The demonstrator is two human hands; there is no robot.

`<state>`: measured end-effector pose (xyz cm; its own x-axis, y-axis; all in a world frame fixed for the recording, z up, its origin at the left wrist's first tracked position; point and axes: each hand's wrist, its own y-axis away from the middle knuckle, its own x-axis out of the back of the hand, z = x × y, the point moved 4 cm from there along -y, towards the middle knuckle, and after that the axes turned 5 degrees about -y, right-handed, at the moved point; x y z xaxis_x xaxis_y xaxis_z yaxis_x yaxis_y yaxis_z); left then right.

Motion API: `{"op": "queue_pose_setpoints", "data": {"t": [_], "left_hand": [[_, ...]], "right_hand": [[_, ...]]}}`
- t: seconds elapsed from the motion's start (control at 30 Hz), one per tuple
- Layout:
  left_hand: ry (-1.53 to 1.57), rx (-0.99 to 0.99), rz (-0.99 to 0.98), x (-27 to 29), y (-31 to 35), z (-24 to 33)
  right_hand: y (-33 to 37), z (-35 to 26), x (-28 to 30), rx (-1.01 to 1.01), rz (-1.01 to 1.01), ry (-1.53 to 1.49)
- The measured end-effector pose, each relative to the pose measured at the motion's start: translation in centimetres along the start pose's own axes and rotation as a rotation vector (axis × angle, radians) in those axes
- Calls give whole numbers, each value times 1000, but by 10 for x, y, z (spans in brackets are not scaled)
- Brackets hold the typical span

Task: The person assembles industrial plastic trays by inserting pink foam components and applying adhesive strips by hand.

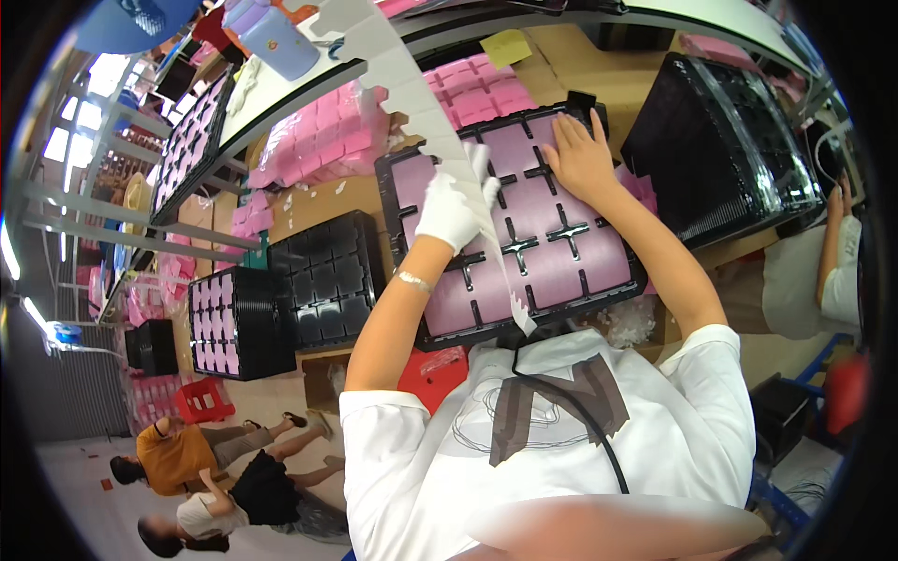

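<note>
My left hand [449,213], in a white glove, closes around a long white strip [412,84] with notched edges. The strip slants from the top of the view down across a black tray [449,338] to its near edge. Pink-mauve sheets [552,238] fill the tray's compartments, between black cross-shaped dividers. Bare and with fingers stretched out, my right hand [582,157] lies flat on the tray's far right part. The strip hides part of the tray and some of the gloved fingers.
A wrapped stack of black trays [720,150] stands at right. Pink pieces in plastic [323,136] lie beyond the tray, left. More black trays [327,276] stand at left. A shelf edge [281,103] holds a lilac jug [281,42]. Other people [192,458] are at lower left and far right.
</note>
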<state>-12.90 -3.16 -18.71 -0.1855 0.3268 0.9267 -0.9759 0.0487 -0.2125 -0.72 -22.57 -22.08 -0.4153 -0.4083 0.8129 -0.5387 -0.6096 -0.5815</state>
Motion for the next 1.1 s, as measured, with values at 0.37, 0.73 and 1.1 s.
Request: {"op": "queue_pose_setpoints", "data": {"t": [0.37,0.73,1.1], "left_hand": [[-456,161,-185,58,53,-21],[-228,-146,-307,67,195,45],[-300,-40,-203,55,218,38]], "right_hand": [[18,2,52,-107,-85,-501],[137,-19,166,293,-535,-538],[134,-13,159,227,-352,-365]]}}
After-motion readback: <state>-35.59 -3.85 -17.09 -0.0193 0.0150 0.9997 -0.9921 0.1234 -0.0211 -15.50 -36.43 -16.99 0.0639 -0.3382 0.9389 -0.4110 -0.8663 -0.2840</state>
